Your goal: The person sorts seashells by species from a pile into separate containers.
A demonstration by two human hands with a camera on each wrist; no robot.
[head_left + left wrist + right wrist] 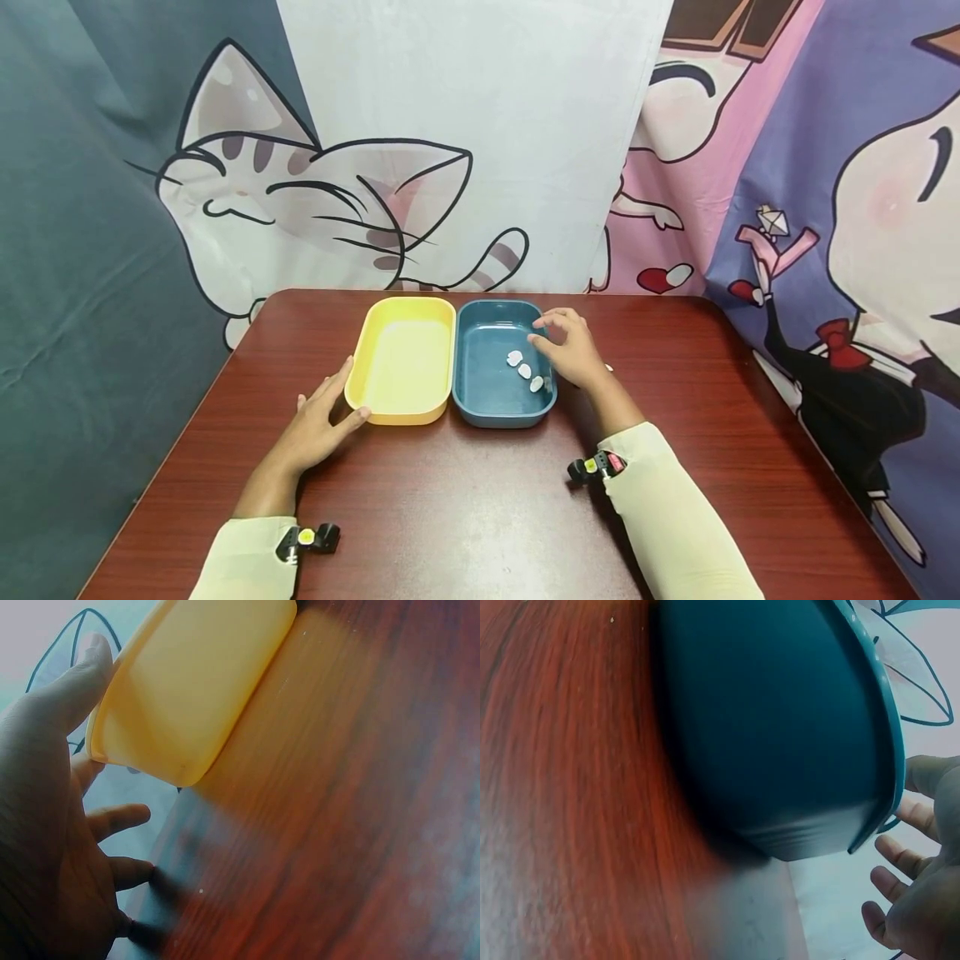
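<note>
Two rectangular plastic trays stand side by side on the table, a yellow tray (401, 414) on the left and a dark blue tray (498, 421) on the right. Small white pieces (524, 371) lie inside the blue one; their kind is too small to tell. My left hand (318, 425) rests against the yellow tray's left front corner, its thumb at the rim and its fingers spread. Over the blue tray's right rim hovers my right hand (572, 350), thumb and index finger apart, with nothing visible between them. The right wrist view shows its fingers (904, 859) loosely bent beside the tray.
The dark red wooden table (465, 500) carries both trays near its back edge. Another small white piece (609, 367) shows on the table just right of my right wrist. Behind the table hangs a cloth (480, 83) printed with cartoon figures.
</note>
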